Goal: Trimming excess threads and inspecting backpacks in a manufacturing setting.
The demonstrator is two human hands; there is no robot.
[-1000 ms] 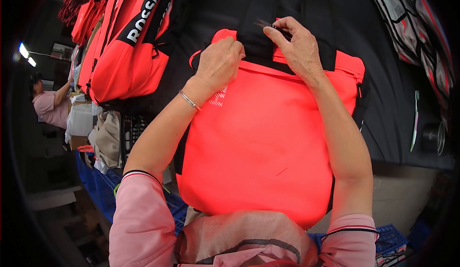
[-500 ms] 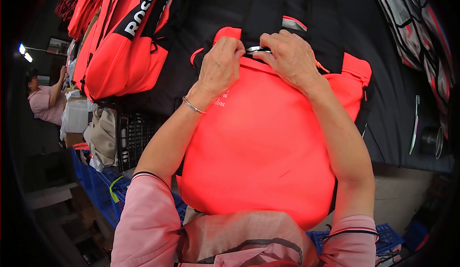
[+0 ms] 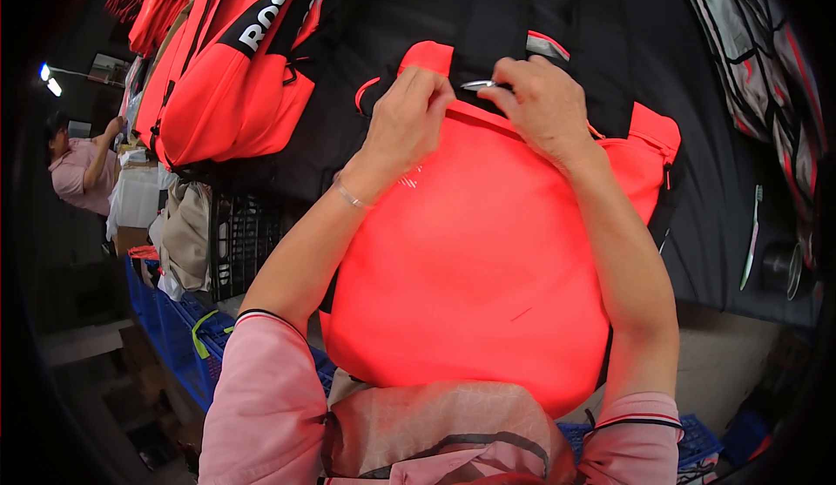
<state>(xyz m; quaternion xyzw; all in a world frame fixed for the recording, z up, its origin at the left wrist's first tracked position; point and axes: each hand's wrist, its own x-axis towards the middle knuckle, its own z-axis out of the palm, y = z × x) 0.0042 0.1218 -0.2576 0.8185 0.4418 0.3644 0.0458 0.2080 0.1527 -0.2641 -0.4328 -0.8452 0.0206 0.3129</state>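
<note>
A bright coral-red backpack [image 3: 470, 259] with black straps lies in front of me, its lower end close to my body. My left hand [image 3: 407, 119] is closed in a pinch at the upper left edge of its red panel; the fingertips are partly hidden. Just to the right, my right hand [image 3: 544, 106] grips a small silver metal tool [image 3: 477, 85] between thumb and fingers. The tool's slim end points left over the black fabric behind the bag's top edge. Most of it is covered by the hand, so its exact kind is unclear.
Another red-and-black bag [image 3: 235, 93] stands at the upper left. A black-covered table [image 3: 697, 250] holds a toothbrush [image 3: 752, 237] and a dark cup [image 3: 782, 269] at the right. Grey netted bags [image 3: 758, 58] lie behind. Blue crates [image 3: 165, 311] and a co-worker [image 3: 85, 167] are at the left.
The silver tool has come away from the left fingers and moved up slightly with my right hand. The hands are a little farther apart. My view has shifted slightly.
</note>
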